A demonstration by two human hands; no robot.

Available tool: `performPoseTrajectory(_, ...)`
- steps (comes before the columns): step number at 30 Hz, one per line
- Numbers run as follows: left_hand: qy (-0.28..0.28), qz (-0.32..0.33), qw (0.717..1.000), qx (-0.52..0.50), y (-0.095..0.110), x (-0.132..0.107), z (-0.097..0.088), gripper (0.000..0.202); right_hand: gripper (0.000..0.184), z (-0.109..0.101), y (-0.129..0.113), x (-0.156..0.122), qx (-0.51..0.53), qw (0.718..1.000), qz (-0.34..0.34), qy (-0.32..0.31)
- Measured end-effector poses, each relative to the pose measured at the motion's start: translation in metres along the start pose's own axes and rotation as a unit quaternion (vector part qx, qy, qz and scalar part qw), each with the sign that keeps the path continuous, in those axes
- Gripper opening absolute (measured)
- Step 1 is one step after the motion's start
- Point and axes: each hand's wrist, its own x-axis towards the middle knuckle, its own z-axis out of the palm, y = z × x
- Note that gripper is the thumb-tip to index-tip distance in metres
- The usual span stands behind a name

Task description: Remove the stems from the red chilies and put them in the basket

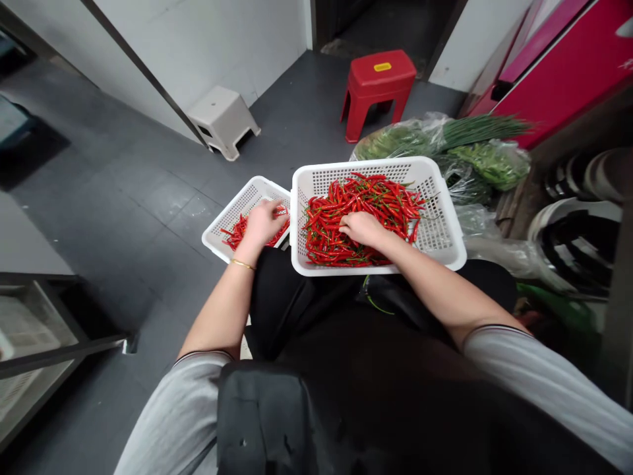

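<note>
A large white plastic basket [445,247] rests on my lap, heaped with red chili peppers [368,204]. My right hand [362,227] lies on that heap, fingers curled down into the chilies. A smaller white basket [225,221] sits lower to the left with a thin layer of red chilies [236,234]. My left hand [264,221] is over it, knuckles up, fingers bent onto the chilies. What either hand grips is hidden under the fingers. A gold bangle [242,264] is on my left wrist.
Bags of green vegetables [487,161] and long green stalks [482,128] lie behind the big basket on the right. A red stool [378,82] and a beige stool [222,119] stand on the dark tiled floor. Stacked bowls [573,224] sit far right.
</note>
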Motion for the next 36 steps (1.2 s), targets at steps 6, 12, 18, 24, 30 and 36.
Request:
performPoseTrajectory(6,-0.115,0.054,0.964,-0.233,0.071,-0.023,0.074,0.016,0.02,-0.049,0.003,-0.023,0.186,0.973,-0.072,0.114)
performPoseTrajectory(12,-0.187,-0.142,0.834,-0.5,0.065,-0.041,0.079,0.036,0.033,-0.012,-0.011,-0.031,0.521,0.853,-0.027,0.003)
performPoseTrajectory(18,-0.185,-0.173,0.794,-0.553,0.069,-0.042,0.074,0.033,0.035,-0.013,-0.011,-0.04,0.506,0.861,-0.055,-0.004)
performPoseTrajectory(24,-0.122,-0.171,0.767,-0.606,0.065,-0.025,0.044,0.01,0.04,-0.017,0.018,-0.006,0.279,0.956,0.065,0.063)
performPoseTrajectory(30,-0.121,-0.174,0.862,-0.46,0.045,-0.026,0.058,0.016,0.018,0.015,0.012,0.014,0.102,0.994,0.038,-0.017)
performPoseTrajectory(36,-0.167,-0.038,0.937,-0.303,0.052,-0.023,0.092,0.023,0.02,-0.032,0.02,-0.003,0.346,0.937,-0.01,0.046)
